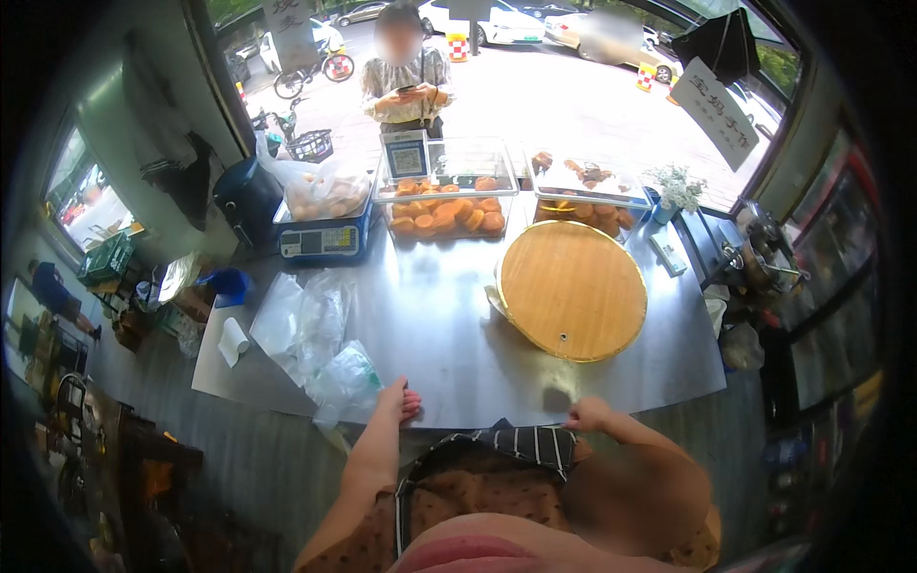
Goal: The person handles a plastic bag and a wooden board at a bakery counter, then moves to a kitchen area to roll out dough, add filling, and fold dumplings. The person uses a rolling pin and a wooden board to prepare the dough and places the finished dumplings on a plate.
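Observation:
My left hand (399, 402) rests at the near edge of the stainless steel table (444, 315), beside clear plastic bags (344, 376); nothing shows in it, and its fingers are only partly visible. My right hand (589, 415) is curled at the table's near edge by the striped apron (534, 448); whether it holds the cloth cannot be told. A round wooden lid (573, 290) with a yellow rim lies at the right. Clear boxes of round baked goods (448, 215) stand along the far side, with a blue scale (322, 240) bearing a bag of eggs (322, 193) at their left.
A person (408, 86) stands beyond the counter, holding a phone. A vase of white flowers (677, 193) and a small box (668, 252) are at the far right. A white paper roll (233, 342) and a blue container (231, 285) sit at the left.

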Demonstrator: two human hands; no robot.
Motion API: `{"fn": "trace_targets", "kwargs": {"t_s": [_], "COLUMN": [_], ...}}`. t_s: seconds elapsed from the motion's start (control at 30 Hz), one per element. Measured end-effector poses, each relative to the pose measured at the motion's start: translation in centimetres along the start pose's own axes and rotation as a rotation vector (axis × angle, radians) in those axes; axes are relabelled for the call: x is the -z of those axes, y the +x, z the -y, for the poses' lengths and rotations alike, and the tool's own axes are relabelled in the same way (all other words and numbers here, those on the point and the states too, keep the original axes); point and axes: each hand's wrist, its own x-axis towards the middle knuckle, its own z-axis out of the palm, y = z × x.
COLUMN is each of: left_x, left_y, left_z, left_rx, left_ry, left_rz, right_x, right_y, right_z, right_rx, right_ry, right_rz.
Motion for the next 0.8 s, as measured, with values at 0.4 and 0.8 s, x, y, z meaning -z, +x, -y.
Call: {"fn": "trace_targets", "kwargs": {"t_s": [0.4, 0.8], "left_x": [0.8, -2.5], "left_y": [-1.4, -5.6], "left_z": [0.0, -1.6], "left_rx": [0.023, 0.024], "left_ry": [0.007, 0.083], "left_rz": [-0.121, -0.259], "right_x": [-1.9, 4.5], "right_y": [11.1, 15.8], "right_z": [-9.5, -4.6], "right_rx": [-0.201, -0.188], "right_ry": [0.322, 0.138], "right_rz": [1.033, 0.871]}}
